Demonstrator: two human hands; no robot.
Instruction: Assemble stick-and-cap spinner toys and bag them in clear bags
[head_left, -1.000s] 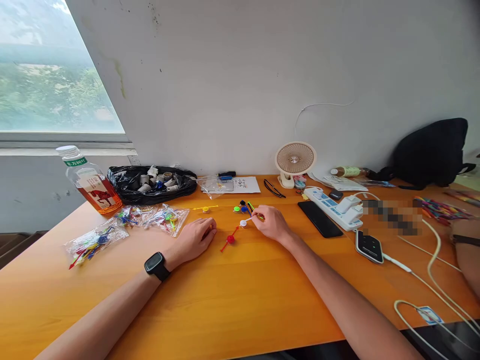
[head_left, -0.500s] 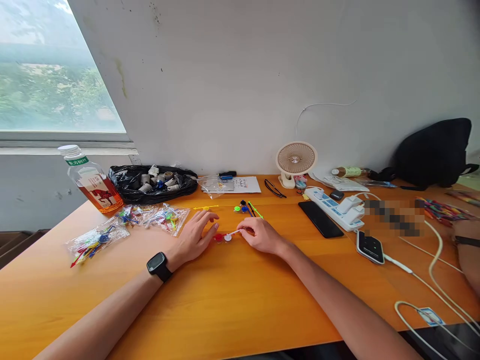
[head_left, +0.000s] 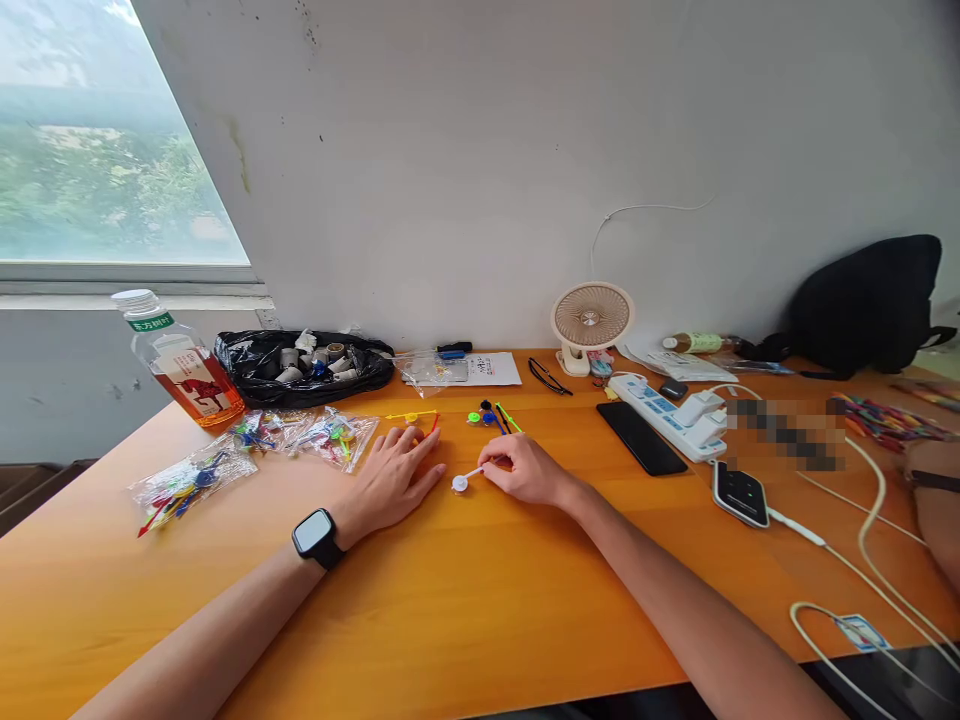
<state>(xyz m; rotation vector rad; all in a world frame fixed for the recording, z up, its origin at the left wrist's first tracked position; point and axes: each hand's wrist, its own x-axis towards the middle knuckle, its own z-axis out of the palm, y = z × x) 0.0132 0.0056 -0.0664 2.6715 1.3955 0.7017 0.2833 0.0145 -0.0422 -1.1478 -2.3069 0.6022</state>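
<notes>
On the bench [head_left: 465, 610], well back from the front edge, my left hand [head_left: 394, 475] spreads open while my right hand [head_left: 525, 470] pinches the white piece [head_left: 460, 484] by its stem. The red piece [head_left: 434, 423] has shifted toward the back edge, partly hidden by my left hand, leaving the white one alone between my hands.

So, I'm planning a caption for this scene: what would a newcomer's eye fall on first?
Probably the two hands over the middle of the orange table: the right hand pinches the stem of a small white piece, and a red tip shows at the left hand's fingertips. Next, perhaps, the bottle of amber liquid at the left and the beige fan near the back wall.
</notes>
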